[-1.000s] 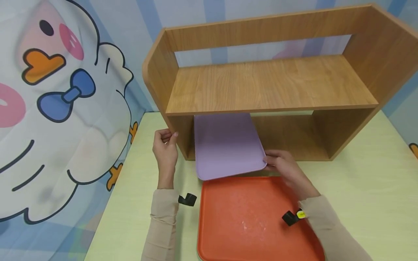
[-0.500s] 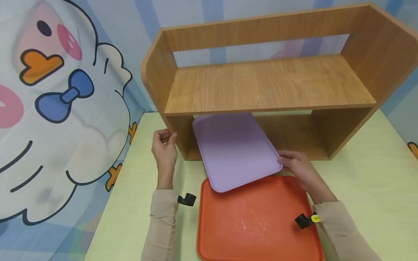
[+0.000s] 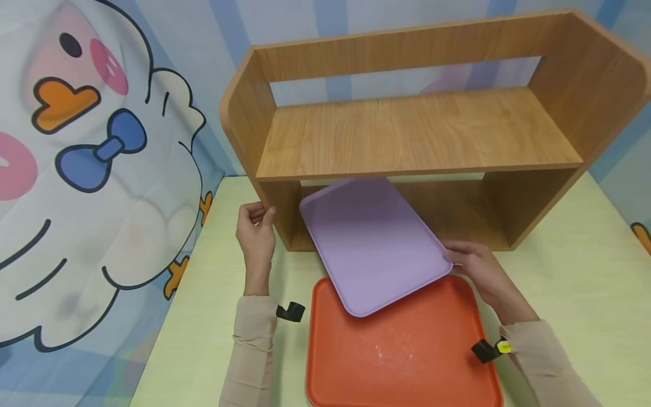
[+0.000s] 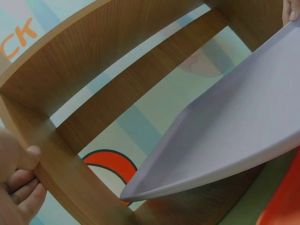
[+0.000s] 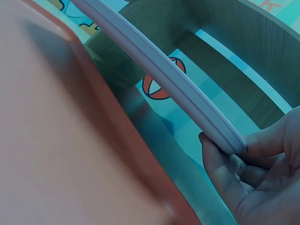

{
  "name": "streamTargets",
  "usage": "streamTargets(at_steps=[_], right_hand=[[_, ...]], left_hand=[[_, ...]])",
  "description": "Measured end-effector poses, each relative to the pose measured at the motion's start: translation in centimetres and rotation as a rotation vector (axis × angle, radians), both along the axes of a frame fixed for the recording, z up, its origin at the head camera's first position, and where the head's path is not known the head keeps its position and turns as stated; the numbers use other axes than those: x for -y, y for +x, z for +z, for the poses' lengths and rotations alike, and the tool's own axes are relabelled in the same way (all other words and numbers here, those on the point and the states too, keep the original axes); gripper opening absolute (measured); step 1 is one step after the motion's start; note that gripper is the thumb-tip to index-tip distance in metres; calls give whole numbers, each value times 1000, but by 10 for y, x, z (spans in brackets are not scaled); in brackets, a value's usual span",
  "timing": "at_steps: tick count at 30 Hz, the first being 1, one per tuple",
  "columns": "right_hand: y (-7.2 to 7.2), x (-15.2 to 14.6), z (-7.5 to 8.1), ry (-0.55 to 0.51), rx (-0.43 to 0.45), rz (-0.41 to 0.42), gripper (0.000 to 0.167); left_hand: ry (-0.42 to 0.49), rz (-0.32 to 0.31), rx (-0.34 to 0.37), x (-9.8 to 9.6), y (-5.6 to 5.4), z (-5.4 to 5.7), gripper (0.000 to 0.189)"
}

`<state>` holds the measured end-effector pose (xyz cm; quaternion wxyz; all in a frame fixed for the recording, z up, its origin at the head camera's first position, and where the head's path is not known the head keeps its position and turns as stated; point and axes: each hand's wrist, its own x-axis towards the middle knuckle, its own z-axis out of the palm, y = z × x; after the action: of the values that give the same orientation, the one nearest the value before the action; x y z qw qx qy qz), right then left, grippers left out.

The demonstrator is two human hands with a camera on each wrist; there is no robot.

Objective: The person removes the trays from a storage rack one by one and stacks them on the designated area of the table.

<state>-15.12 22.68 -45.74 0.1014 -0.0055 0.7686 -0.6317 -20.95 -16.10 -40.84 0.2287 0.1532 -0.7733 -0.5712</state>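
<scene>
A light purple tray (image 3: 376, 249) slants out of the lower compartment of a wooden shelf (image 3: 417, 133), its front part above an orange tray (image 3: 396, 362). My right hand (image 3: 475, 268) pinches the purple tray by its front right corner. In the right wrist view, thumb and fingers (image 5: 218, 171) close on that tray's edge. With my left hand (image 3: 256, 237) I hold the front edge of the shelf's left side panel; the left wrist view has the fingers (image 4: 28, 194) curled at that panel. The purple tray's far end is partly hidden under the upper board.
The shelf stands on a pale yellow-green table (image 3: 574, 294). Behind and to the left hangs a cloth with a cartoon bird (image 3: 102, 198). The orange tray lies on the table in front of the shelf. A small black device (image 3: 291, 312) is strapped at each wrist.
My right hand has moved right and toward me. The purple tray has come further out and turned, its front now overlapping the orange tray. The left hand keeps its place.
</scene>
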Motion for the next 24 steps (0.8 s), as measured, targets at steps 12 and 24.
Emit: streamTargets(at_steps=[12,24], right_hand=[[2,-9,-2,3,-12,1,46],[2,-15,-6,88,-13,29,46]], left_hand=[[-6,-8,-7,0,2,0,25],[-6,-9,-14,0,3,2,25]])
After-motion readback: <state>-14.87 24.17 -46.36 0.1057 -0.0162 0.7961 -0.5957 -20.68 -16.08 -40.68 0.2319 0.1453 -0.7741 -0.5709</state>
